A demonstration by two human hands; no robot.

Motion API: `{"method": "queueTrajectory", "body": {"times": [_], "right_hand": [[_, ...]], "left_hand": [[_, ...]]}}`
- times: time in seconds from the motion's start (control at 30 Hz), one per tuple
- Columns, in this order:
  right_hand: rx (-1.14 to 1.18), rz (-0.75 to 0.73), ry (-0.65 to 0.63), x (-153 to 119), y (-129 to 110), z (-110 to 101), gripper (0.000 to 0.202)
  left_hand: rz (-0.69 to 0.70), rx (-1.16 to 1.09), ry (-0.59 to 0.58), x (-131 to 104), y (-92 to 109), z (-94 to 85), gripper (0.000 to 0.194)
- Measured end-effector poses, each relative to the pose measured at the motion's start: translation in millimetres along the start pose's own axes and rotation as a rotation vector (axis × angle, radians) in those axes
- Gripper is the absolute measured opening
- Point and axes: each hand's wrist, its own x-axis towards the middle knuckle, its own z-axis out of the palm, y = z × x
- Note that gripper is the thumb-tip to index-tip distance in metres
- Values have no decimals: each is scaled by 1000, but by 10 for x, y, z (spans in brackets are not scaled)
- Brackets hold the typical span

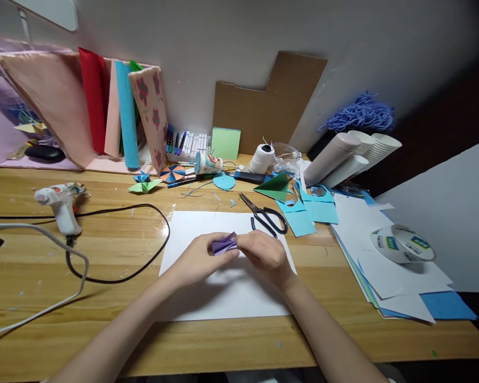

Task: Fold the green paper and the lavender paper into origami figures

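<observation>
A small piece of folded purple paper (224, 244) is held above a white sheet (231, 298) lying on the wooden table. My left hand (201, 259) grips the folded paper between thumb and fingers from the left. From the other side, my right hand (264, 252) is closed with its fingertips pinching the paper's right edge; its thumb is mostly hidden. Just beyond my right hand, black-handled scissors (268, 215) lie partly over the far edge of the white sheet, blades pointing away to the left.
A white glue gun (62, 205) and looping cables stand left. Cut blue paper (299, 221) and a green folded paper (274, 187) lie behind the scissors. Paper sheets with a tape roll (403, 244) are at right. Markers, a thread spool (261, 158) and cups line the wall.
</observation>
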Motion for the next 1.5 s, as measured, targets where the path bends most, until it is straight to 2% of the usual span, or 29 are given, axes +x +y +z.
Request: {"method": "queueTrajectory", "body": {"times": [0.13,0.3,0.53,0.67,0.73,0.87,1.03,1.2,1.3,1.5], "right_hand": [[-14,21,-36,-6,-7,11,19],[48,108,23,-10,-28,23,18],[116,129,-28,29,-85,26,21],[125,167,-64,54,-90,20,16],[120,176,-61,58,-85,23,15],[128,125,-100,47,-63,48,19],[18,48,-122,21,-48,65,27],[-165,67,-84,26,-56,49,25],[-166,73,-97,50,-55,41,25],[-61,118,-140,60,-40,47,24]], "left_hand": [[26,-8,4,11,-21,-17,36],[35,-17,44,24,-8,17,34],[-40,-202,262,64,-35,12,39],[21,-200,324,58,-36,34,38],[58,-162,320,45,-27,63,37],[114,-40,214,13,-10,110,33],[83,98,130,-24,-3,68,34],[155,347,148,-68,15,2,42],[196,471,164,-79,28,8,45],[142,461,220,-68,36,59,32]]}}
